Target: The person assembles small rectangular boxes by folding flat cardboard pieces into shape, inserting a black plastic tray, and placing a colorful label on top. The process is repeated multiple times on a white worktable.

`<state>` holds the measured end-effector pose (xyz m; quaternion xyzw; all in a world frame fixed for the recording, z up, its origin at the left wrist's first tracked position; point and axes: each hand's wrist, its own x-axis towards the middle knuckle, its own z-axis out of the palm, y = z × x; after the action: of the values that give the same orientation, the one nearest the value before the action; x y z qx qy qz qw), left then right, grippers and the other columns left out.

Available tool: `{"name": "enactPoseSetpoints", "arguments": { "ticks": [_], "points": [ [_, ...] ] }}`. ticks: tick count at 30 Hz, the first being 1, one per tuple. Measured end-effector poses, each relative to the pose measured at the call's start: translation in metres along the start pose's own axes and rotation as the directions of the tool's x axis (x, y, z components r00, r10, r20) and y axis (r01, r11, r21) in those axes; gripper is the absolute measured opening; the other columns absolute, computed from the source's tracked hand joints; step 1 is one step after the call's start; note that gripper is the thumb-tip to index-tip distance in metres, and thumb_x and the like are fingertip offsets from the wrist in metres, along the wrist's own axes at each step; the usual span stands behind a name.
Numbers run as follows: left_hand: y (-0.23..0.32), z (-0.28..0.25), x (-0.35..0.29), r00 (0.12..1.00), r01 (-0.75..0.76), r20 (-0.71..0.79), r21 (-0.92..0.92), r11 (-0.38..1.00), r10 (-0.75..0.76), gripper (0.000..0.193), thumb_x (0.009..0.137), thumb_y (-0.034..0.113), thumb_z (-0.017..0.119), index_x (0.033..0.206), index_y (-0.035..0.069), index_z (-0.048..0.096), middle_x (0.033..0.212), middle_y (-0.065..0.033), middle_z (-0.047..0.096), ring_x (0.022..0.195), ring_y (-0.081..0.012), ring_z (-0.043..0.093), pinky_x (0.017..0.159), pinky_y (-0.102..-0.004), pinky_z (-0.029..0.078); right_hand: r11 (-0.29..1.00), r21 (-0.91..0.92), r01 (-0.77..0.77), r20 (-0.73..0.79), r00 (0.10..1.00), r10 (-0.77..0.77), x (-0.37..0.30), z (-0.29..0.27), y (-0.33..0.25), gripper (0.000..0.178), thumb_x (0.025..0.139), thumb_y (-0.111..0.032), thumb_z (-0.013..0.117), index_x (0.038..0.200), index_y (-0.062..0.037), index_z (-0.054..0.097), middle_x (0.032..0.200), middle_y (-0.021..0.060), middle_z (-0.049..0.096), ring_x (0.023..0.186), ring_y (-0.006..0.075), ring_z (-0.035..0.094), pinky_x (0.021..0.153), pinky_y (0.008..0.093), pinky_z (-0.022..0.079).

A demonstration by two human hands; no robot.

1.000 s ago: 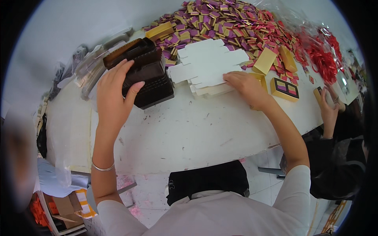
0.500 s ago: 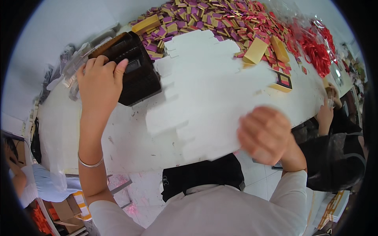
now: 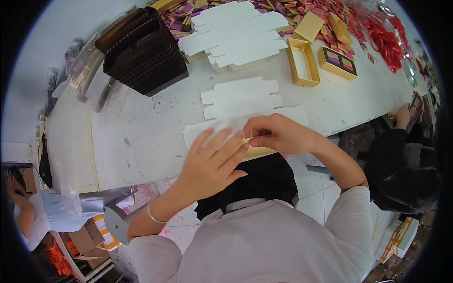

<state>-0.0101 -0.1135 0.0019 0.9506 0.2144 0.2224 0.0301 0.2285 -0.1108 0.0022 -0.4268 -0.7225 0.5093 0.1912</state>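
Plenty of room on the white tabletop (image 3: 137, 134) left of the carton blank (image 3: 241, 96), but straight ahead you'd hit stacked blanks (image 3: 236, 35), dark plastic trays (image 3: 146, 59) left, open gold box (image 3: 297, 73) right.

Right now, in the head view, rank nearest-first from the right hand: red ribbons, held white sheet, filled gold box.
1. Held white sheet: at the right hand.
2. Filled gold box: beyond, to the right.
3. Red ribbons: farther right.

Flat box blank (image 3: 241, 96) looked like smooth matt card, stacked trays (image 3: 146, 59) seemed glossy plastic, open box (image 3: 307, 83) wore satiny paper, tabletop (image 3: 141, 137) looked smooth.
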Motion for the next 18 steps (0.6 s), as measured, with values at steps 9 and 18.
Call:
{"name": "enactPoseSetpoints", "arguments": {
  "ticks": [9,18],
  "points": [
    [0.02,0.035,-0.027,0.965,0.112,-0.246,0.07,0.991,-0.091,0.031,0.071,0.008,0.071,0.103,0.008,0.07,0.101,-0.0086,0.061,0.086,-0.0255,0.057,0.076,-0.039,0.047,0.483,-0.867,0.125,-0.214,0.781,-0.587,-0.044,0.058,0.01,0.039,0.072,-0.013,0.07,0.109,-0.004,0.064,0.111,0.0124,0.055,0.102,0.0269,0.055,0.085,0.0387,0.045],
    [0.002,0.02,0.007,0.919,0.393,0.083,-0.242,0.887,-0.385,0.005,0.08,0.01,0.063,0.08,0.005,0.063,0.074,-0.0086,0.053,0.073,-0.0281,0.053,0.066,-0.0384,0.042,0.855,-0.518,0.008,-0.288,0.94,-0.183,-0.016,0.035,-0.003,0.01,0.08,-0.002,0.061,0.09,-0.0002,0.059,0.082,0.0136,0.061,0.078,0.0339,0.059,0.068,0.0404,0.047]
  ]
}}
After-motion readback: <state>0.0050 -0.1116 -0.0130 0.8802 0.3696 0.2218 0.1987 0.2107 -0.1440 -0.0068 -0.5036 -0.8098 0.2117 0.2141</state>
